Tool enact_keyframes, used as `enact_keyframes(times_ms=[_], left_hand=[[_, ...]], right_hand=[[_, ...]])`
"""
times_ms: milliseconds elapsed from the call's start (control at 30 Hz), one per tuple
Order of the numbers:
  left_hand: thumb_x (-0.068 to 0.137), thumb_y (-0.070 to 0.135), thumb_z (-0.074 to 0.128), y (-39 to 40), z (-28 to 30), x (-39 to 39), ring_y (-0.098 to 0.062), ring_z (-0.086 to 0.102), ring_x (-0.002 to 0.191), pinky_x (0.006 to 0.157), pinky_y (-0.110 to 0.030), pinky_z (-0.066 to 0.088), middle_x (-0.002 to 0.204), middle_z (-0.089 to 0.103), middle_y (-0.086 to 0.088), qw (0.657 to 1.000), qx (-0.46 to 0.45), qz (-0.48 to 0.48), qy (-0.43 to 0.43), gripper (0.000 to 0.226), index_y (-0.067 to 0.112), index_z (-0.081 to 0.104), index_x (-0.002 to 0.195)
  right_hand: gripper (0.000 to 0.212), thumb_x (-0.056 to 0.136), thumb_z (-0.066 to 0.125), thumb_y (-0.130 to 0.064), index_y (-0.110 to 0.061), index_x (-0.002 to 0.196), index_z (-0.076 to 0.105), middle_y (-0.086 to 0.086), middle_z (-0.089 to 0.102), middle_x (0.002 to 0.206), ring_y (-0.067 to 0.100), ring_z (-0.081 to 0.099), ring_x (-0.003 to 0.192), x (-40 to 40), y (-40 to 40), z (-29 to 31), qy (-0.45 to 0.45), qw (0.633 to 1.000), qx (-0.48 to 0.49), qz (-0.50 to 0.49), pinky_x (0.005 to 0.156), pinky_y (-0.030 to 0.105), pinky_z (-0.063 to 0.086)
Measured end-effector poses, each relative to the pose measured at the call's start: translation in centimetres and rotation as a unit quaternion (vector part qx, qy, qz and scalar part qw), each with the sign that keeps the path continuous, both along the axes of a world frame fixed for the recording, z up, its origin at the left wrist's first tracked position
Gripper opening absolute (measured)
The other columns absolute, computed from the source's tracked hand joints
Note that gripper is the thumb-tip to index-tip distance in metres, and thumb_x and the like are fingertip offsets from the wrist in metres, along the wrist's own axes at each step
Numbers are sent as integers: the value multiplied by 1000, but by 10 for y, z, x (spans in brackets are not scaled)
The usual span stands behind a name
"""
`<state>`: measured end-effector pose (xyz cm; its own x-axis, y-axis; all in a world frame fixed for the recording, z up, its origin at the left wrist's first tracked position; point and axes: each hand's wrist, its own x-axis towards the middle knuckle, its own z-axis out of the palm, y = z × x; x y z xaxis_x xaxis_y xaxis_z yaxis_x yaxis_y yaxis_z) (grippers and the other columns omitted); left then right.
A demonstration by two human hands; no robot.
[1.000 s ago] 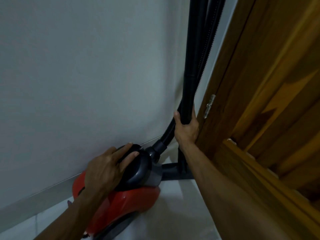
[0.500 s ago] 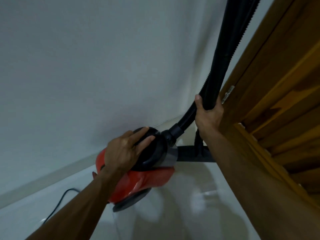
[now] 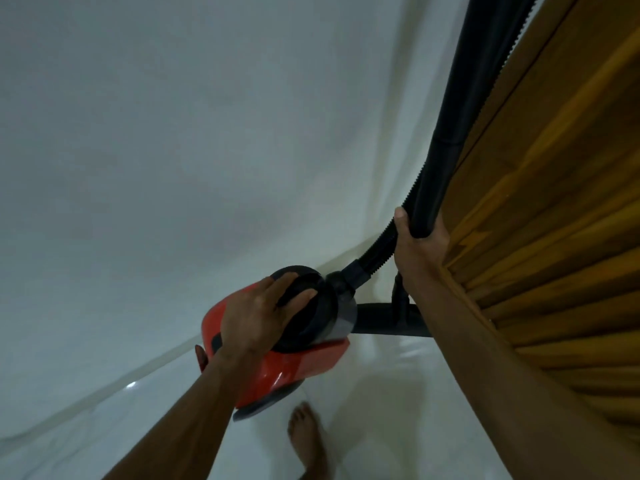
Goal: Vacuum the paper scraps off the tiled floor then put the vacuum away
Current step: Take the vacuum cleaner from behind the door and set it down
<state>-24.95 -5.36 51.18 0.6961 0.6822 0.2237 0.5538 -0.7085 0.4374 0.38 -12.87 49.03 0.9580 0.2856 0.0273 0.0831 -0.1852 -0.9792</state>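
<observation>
Left hand [image 3: 258, 315] wrapped over red canister vacuum [image 3: 277, 362], lower centre | right hand [image 3: 417, 252] clamped round black wand [image 3: 446, 150] beside wooden door [image 3: 554, 220], right | tiled floor [image 3: 381, 427] shows no scraps | vacuuming apparently done; stowing in corner under way.

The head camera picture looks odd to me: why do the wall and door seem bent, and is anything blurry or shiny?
Head view: the wide-angle lens bows the baseboard and the wooden door; light is dim and flat; pale glare patches sit on the glossy floor; the bare foot is soft with blur, while the left hand on the red vacuum is fairly crisp.
</observation>
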Motion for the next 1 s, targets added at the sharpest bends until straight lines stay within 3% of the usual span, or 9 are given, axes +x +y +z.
enact_keyframes(times_ms=[133, 200, 267, 333, 433, 533, 600, 700, 1000], left_hand=[[88, 65, 38, -27, 69, -46, -22, 64, 59, 50, -27, 49, 78, 69, -1, 1000, 16, -9, -2, 58, 21, 71, 108], [93, 64, 36, -46, 98, -72, -22, 64, 63, 50, -27, 48, 85, 70, -1, 997, 60, -40, 15, 52, 27, 67, 110], [90, 45, 62, -71, 121, -100, -24, 66, 63, 46, -30, 51, 86, 71, -4, 989, 116, -85, 27, 25, 32, 58, 111], [79, 33, 79, -93, 135, -128, -27, 67, 60, 43, -36, 53, 81, 70, -8, 987, 129, -91, 13, 40, 29, 54, 109], [83, 45, 71, -128, 165, -168, -27, 68, 63, 48, -39, 55, 83, 70, -7, 991, 124, -51, 5, 34, 28, 59, 109], [75, 28, 84, -160, 180, -204, -28, 67, 60, 42, -38, 54, 81, 71, -10, 979, 178, -99, 7, 49, 31, 50, 110], [80, 41, 76, -177, 192, -226, -28, 68, 64, 49, -40, 56, 83, 72, -8, 987, 145, -66, 1, 36, 30, 57, 109], [83, 60, 58, -200, 201, -260, -26, 69, 71, 60, -36, 56, 86, 73, -3, 997, 81, -2, 4, 46, 21, 71, 103], [84, 67, 48, -266, 195, -403, -27, 67, 68, 59, -36, 55, 82, 71, -4, 997, 68, -24, 10, 57, 18, 70, 101]], right_hand=[[75, 85, 71, -50, -18, 149, 47, -3, 66, 126, 12, 62, 115, -47, -33, 70, -6, 1000, 16, 0, 101, 39, 52], [73, 89, 71, -47, -22, 151, 43, -6, 62, 127, 10, 59, 115, -72, -54, 98, -2, 1000, 19, 9, 104, 32, 49], [71, 91, 69, -44, -25, 153, 40, -8, 59, 129, 5, 54, 113, -98, -77, 119, 5, 1000, 21, 10, 101, 19, 42], [72, 92, 69, -42, -26, 154, 37, -12, 56, 130, 2, 49, 113, -127, -102, 138, 9, 999, 32, 4, 98, 14, 35], [71, 92, 70, -41, -27, 154, 38, -17, 54, 125, 4, 52, 114, -169, -142, 163, 9, 999, 53, -3, 100, 17, 39], [71, 89, 71, -45, -30, 152, 41, -15, 58, 130, 5, 56, 115, -205, -177, 179, 32, 998, 62, -7, 104, 26, 46], [72, 87, 72, -47, -31, 151, 42, -10, 59, 134, 8, 57, 118, -227, -197, 187, 36, 997, 69, -2, 105, 34, 49], [71, 87, 72, -44, -29, 151, 43, -8, 60, 135, 8, 58, 120, -260, -221, 196, 28, 997, 74, 5, 105, 35, 50], [72, 88, 73, -41, -27, 152, 42, -6, 58, 139, 10, 56, 123, -403, -296, 206, -10, 997, 77, -13, 107, 38, 48]])
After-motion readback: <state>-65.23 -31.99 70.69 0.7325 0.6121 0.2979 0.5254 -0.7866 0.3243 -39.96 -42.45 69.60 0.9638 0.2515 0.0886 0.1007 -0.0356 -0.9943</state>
